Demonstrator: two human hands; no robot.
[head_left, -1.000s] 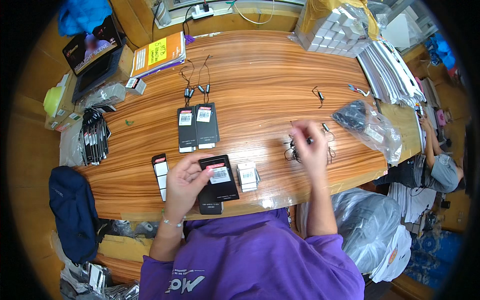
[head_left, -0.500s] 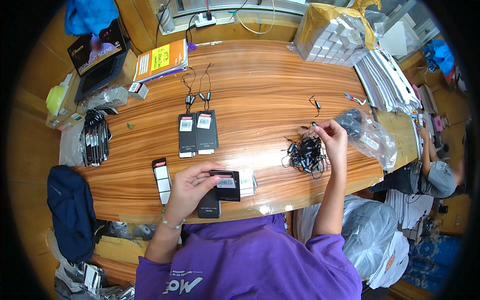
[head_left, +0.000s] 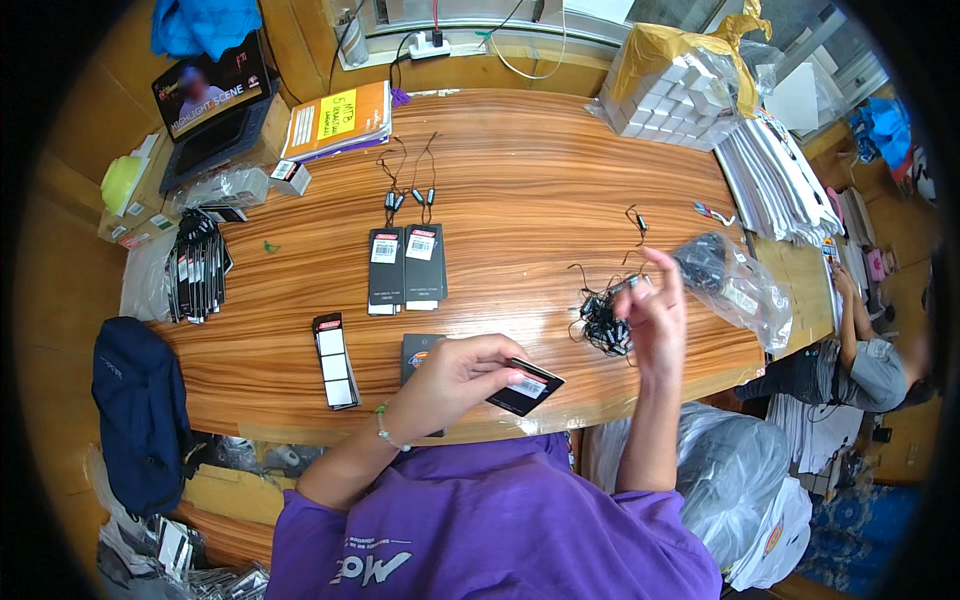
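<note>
My left hand (head_left: 465, 385) pinches a black hang tag (head_left: 527, 390) with a white sticker, tilted above the table's near edge. Beneath that hand lies another dark tag (head_left: 422, 350), partly covered. My right hand (head_left: 655, 320) is raised at a pile of black tag strings (head_left: 603, 325) with small plastic ends. Its index finger points up, and a black tag string (head_left: 632, 283) appears pinched by the other fingers, slightly blurred. Beyond my left hand, two stacks of dark tags (head_left: 386, 275) lie with strings attached. A strip-like stack of black-and-white labels (head_left: 335, 362) lies to the left.
One loose string (head_left: 640, 222) and small cutters (head_left: 714, 213) lie beyond the pile. A clear plastic bag (head_left: 745, 290) is at right, below paper stacks (head_left: 778, 185). Bundled tags (head_left: 197, 270), notebooks (head_left: 338, 122) and a screen (head_left: 210, 95) stand left. A co-worker (head_left: 870, 365) is at far right.
My left hand has moved right with the tag, which is now tilted. My right hand has turned, its index finger lifted. The view has shifted slightly.
</note>
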